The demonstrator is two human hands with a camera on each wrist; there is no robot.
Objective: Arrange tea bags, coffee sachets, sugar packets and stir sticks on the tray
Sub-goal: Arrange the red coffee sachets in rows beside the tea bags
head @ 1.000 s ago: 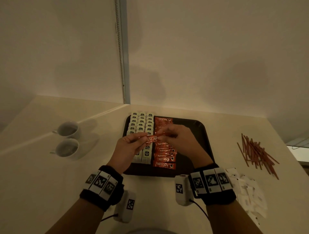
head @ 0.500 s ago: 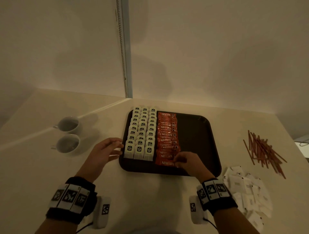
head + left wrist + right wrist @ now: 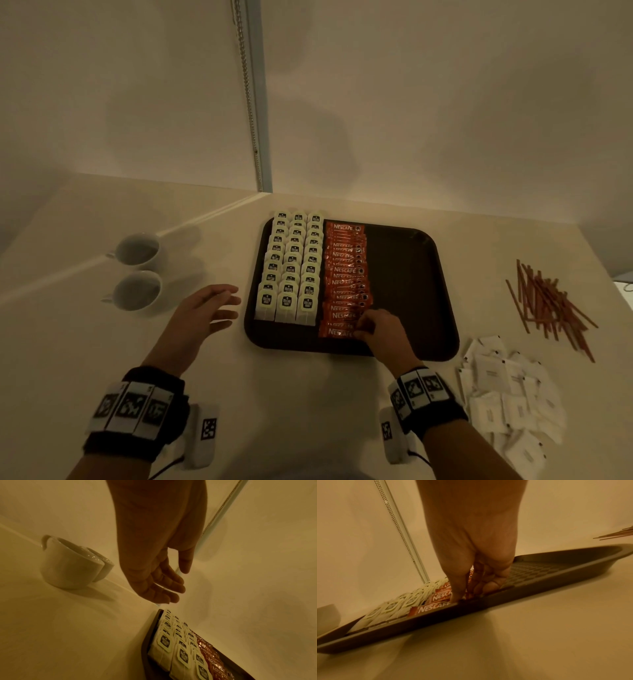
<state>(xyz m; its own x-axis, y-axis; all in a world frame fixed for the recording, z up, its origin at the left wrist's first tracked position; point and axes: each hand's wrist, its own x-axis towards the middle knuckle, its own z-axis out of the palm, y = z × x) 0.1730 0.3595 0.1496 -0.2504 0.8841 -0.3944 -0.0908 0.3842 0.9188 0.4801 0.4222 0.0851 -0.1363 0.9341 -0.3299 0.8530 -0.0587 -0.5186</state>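
Your right hand (image 3: 471, 566) seems to pinch the nearest coffee sachet (image 3: 433, 609) on the tray (image 3: 556, 573); only the wrist view shows those curled fingers. Your left hand (image 3: 202, 313) hovers, fingers spread.

Dim warm light falls on a cream countertop (image 3: 308, 411) against plain walls (image 3: 428, 102), where a beaded cord (image 3: 247, 85) hangs beside a pale vertical strip (image 3: 260, 102)

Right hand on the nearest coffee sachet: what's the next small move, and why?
Probably let go and reach right for the sugar packets. The right hand has its fingertips on the nearest coffee sachet, which already lies flat at the near end of the orange column beside the tea bags. The tray is bare on its right half, and the stir sticks also wait on the table.
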